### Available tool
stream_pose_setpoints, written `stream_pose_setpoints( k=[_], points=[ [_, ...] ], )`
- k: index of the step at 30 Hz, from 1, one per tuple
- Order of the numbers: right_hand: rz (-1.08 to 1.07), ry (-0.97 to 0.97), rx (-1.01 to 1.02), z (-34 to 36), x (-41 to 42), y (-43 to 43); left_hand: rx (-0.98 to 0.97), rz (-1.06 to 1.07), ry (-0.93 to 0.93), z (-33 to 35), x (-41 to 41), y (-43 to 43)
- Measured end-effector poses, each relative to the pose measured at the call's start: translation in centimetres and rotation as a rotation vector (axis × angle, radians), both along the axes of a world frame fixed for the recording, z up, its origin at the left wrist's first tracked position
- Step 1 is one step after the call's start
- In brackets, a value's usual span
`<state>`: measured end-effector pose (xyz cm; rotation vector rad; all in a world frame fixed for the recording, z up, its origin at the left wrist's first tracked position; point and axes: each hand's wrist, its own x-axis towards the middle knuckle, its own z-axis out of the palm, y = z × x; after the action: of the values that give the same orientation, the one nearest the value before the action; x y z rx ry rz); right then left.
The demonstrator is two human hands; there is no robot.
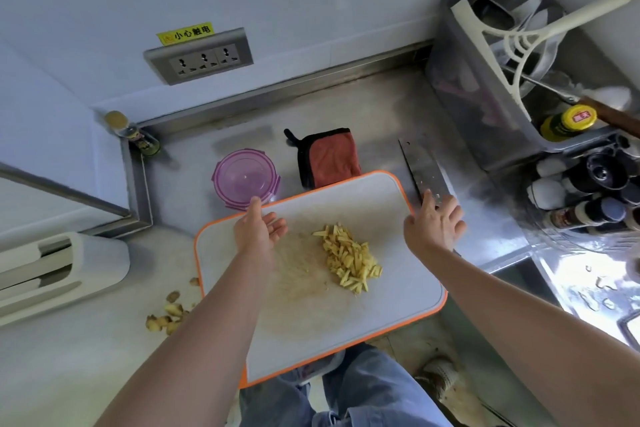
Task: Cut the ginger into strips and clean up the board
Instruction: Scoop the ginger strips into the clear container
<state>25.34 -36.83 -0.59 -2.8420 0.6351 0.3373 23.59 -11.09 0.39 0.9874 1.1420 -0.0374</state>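
Stainless steel counter runs along a pale wall with a socket strip. Well to the left of the left hand and nearer the person, ginger peelings lie scattered on the counter. Just beyond that hand's thumb sits a purple lidded container. The left hand hovers over the far left part of the cutting board, fingers relaxed and apart, holding nothing. Between the two hands, a little nearer the person, the ginger strips lie heaped on the board, which juts out past the counter's front edge. Beyond the gap between the hands, a red cloth lies touching the board's far edge. The right hand lies at the board's right edge over the handle of a knife, fingers spread; whether it actually grips the handle cannot be told. The blade points away from this hand, flat on the counter. Further right stand a grey tub and bottles.
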Motion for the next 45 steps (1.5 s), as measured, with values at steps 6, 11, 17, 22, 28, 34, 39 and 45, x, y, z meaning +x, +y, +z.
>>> stream_pose_setpoints(
  k=[6, 11, 17, 22, 28, 34, 39, 45],
  points=[
    [0.279, -0.070, 0.137, 1.1, 1.2, 6.2, 0.054, 0.050, 0.019, 0.0, 0.4, 2.5],
    [0.454, -0.140, 0.401, 1.9, 1.3, 10.2, 0.047, -0.054, 0.033, -0.1, 0.4, 3.9],
    [0.319, -0.032, 0.863, 4.2, 1.7, 13.7, 0.226, -0.127, -0.055, 0.5, -0.3, 4.1],
    [-0.072, 0.096, 1.151, 4.6, 1.9, 15.5, 0.293, -0.246, -0.196, 1.7, -2.3, 2.7],
    [-0.254, 0.125, 1.172, 4.4, -0.4, 14.5, 0.209, -0.298, -0.300, 3.0, -4.2, 1.1],
    [-0.320, 0.042, 1.187, 4.7, -2.1, 14.2, 0.130, -0.207, -0.287, 3.4, -6.0, -0.8],
    [-0.306, 0.046, 1.193, 5.4, -3.5, 14.0, 0.097, -0.178, -0.276, 4.1, -7.3, -1.3],
    [-0.232, -0.004, 1.129, 6.6, -4.3, 13.8, 0.047, -0.169, -0.266, 5.0, -8.4, -1.6]
  ],
)
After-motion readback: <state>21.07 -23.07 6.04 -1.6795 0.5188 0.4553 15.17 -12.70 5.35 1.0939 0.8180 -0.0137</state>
